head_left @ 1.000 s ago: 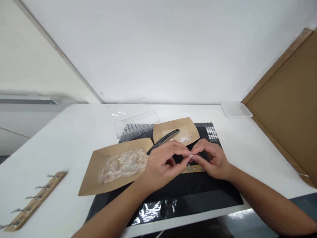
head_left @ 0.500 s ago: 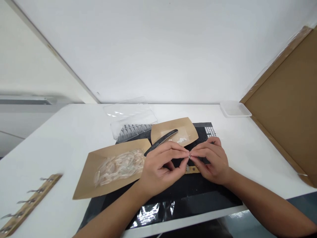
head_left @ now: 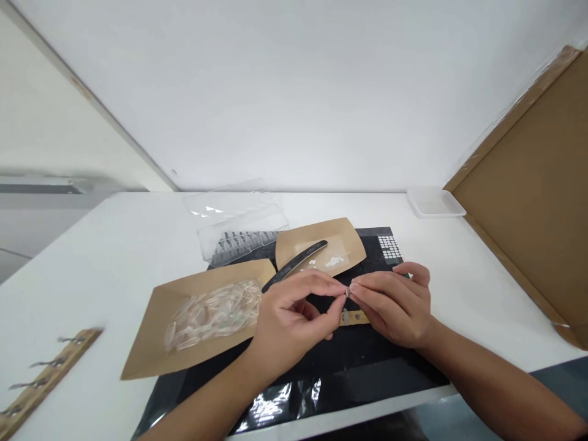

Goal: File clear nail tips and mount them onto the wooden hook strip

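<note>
Above the black mat, my left hand and my right hand meet fingertip to fingertip. Both are closed in a pinch around a tiny light-coloured piece, too small and covered to name. Just below the fingers lies a wooden strip with a small clear piece on it; my hands hide part of it. Left of my left hand, a brown paper tray holds many clear nail tips. A black curved nail file leans across a second paper tray with small white bits in it.
Clear plastic boxes stand at the back left, one over dark pieces. A sheet of white dots lies at the mat's far right. Behind it is a clear lidless container. Another wooden strip with metal clips sits front left; cardboard borders the right.
The view has shifted slightly. My fingers have turned a little around the tiny piece, and the right hand's fingers now cover more of it. Both hands stay pinched together.
</note>
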A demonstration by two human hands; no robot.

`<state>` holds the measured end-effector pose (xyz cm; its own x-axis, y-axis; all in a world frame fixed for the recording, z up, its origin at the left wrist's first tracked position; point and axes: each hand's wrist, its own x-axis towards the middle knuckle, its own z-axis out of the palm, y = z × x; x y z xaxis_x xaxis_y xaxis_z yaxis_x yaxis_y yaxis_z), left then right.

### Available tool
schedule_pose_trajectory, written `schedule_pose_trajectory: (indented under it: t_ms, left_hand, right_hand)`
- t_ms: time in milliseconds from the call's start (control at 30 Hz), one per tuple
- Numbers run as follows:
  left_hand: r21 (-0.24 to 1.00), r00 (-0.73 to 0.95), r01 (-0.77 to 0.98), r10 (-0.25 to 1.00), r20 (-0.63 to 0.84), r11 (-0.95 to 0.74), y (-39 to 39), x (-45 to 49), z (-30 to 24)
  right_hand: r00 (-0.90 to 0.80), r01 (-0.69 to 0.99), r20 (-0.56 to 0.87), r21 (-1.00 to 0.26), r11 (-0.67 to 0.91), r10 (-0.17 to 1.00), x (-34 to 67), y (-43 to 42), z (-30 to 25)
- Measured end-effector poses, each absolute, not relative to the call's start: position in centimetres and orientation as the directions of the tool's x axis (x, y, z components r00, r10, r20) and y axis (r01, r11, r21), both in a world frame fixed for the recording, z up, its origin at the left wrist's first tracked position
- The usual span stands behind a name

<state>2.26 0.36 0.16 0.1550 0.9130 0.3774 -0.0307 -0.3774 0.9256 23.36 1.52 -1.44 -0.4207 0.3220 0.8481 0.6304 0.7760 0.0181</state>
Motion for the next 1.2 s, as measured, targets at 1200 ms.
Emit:
schedule_pose_trajectory:
  t_ms: [1200]
  left_hand:
    - [0.991,0.146,-0.099,0.984,0.102,-0.088,0.64,2.3,0.06]
  right_hand:
    - [-0.387,0.576,0.824,-0.135,0.806,0.414,22.74,1.8,-1.26]
